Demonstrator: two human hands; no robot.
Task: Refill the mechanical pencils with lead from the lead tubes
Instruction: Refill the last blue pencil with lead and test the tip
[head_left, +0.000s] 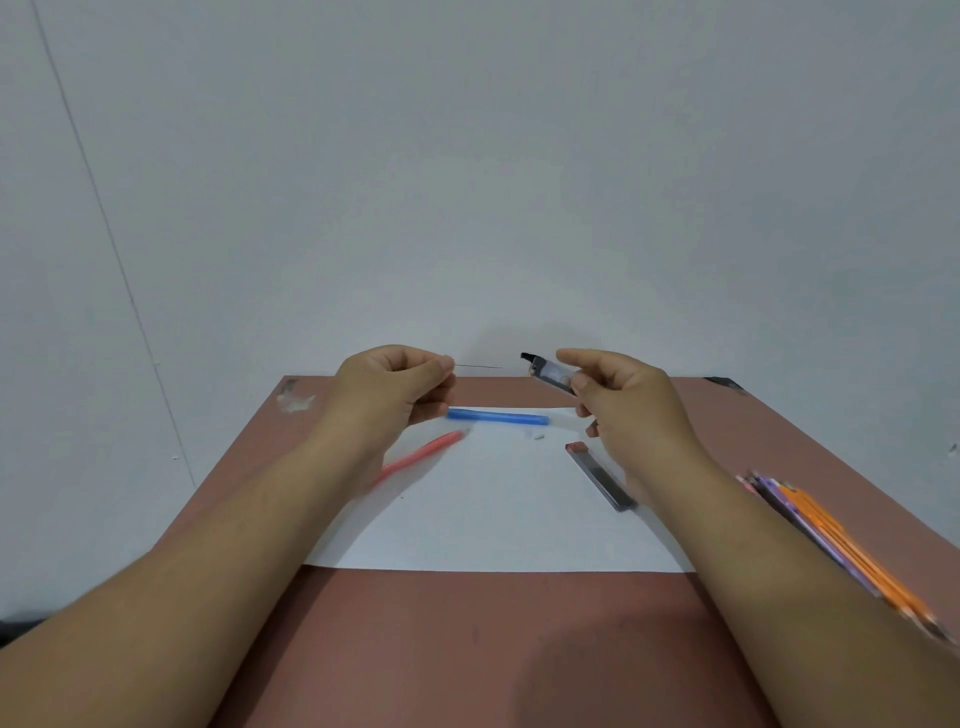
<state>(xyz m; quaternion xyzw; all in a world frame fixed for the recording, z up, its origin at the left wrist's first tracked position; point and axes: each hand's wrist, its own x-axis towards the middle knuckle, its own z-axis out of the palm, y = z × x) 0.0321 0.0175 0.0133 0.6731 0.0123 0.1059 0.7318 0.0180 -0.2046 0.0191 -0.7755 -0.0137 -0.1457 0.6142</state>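
My left hand (395, 387) pinches a thin lead stick (480, 366) that points right, raised above the table. My right hand (618, 400) grips a clear lead tube (551, 375) with its black cap flipped open, its mouth facing the lead a short gap away. Below the hands, a blue mechanical pencil (497, 417) lies crosswise on the white paper (498, 519). A pink pencil (421, 457) lies slanted at the paper's left edge, partly under my left wrist. A second lead tube (597, 474) lies on the paper by my right wrist.
The brown table (467, 649) ends at a pale wall just behind the hands. A bundle of orange, purple and pink pencils (841, 545) lies at the right edge, beside my right forearm. A small white bit (537, 435) sits on the paper near the blue pencil.
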